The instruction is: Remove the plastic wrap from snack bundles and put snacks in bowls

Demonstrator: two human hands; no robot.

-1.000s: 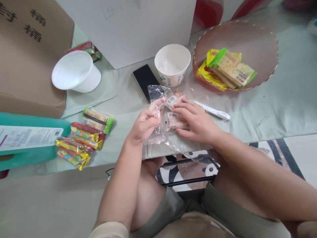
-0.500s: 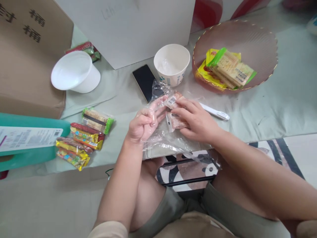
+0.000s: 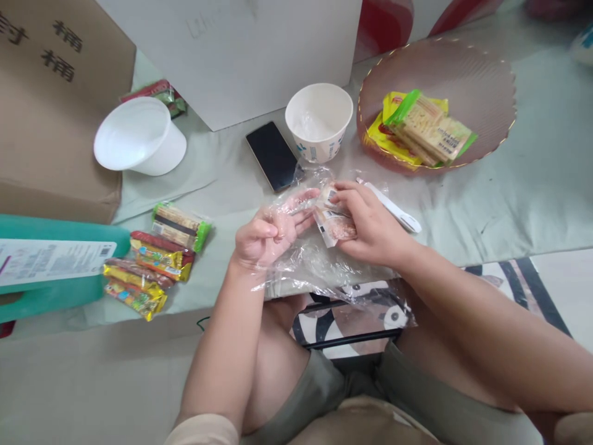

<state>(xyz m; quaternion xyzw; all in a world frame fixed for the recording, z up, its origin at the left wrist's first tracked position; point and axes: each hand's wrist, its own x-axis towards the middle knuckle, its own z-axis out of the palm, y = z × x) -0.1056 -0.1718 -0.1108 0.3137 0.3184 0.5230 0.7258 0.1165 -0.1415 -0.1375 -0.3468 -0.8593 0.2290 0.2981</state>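
Clear crinkled plastic wrap [image 3: 319, 262] spreads over the table's front edge and around my left hand [image 3: 273, 235]. That hand pinches the film between thumb and curled fingers, palm up, while its other fingers reach toward the packets. My right hand [image 3: 370, 219] is closed from above on small snack packets [image 3: 340, 227] with brownish contents and pale, printed ends; at least two show, partly covered by my fingers. Just beyond the right hand lies a white plastic-handled tool [image 3: 393, 207], its far end partly under the film. A black phone [image 3: 273, 156] rests behind the left hand.
A paper bowl [image 3: 319, 117] holds some clear plastic. Right of it, a pink gold-rimmed bowl [image 3: 482, 86] contains snack packs. A white tub [image 3: 139, 136], several wrapped snacks [image 3: 157, 259], a green container [image 3: 55, 303] and a cardboard box [image 3: 65, 123] stand left. A white box [image 3: 259, 55] stands behind.
My right hand has tilted the packets up and drawn them closer together. My left hand has shifted slightly left, pulling the film, and the phone is less covered by it.
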